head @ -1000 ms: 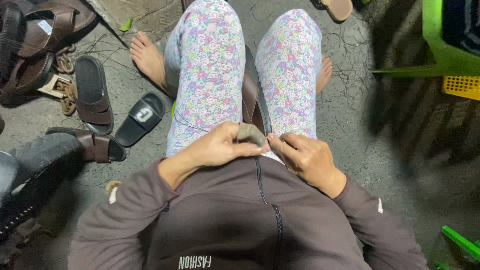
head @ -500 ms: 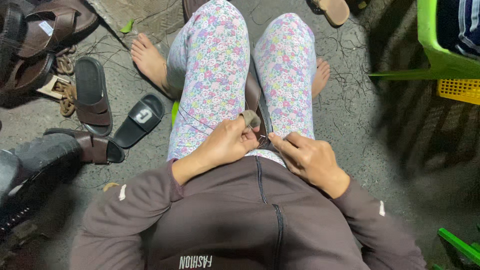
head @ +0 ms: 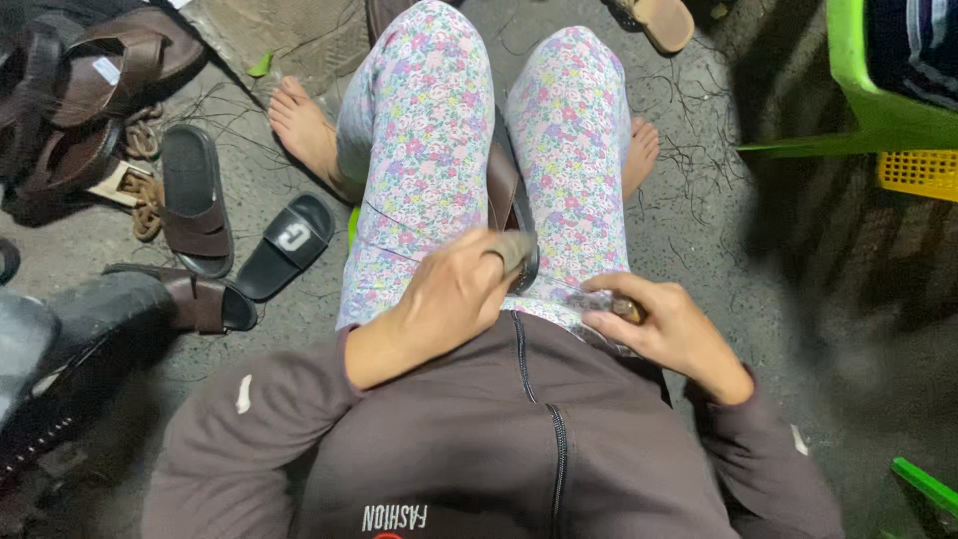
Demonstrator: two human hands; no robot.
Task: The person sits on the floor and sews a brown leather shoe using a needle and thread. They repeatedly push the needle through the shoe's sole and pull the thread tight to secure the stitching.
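Fingers of the left hand (head: 454, 294) are curled tight on the brown sandal (head: 507, 200) wedged between the knees; right hand (head: 664, 324), just right of that sandal, pinches a small brown tool (head: 627, 309).

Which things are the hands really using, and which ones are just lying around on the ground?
In use:
- brown sandal clamped between the knees
- left hand pressing on the sandal's end
- right hand gripping a small brownish object, too blurred to name

Just lying about:
- black slide slipper
- dark brown slipper
- pile of brown sandals
- green plastic chair
- yellow basket
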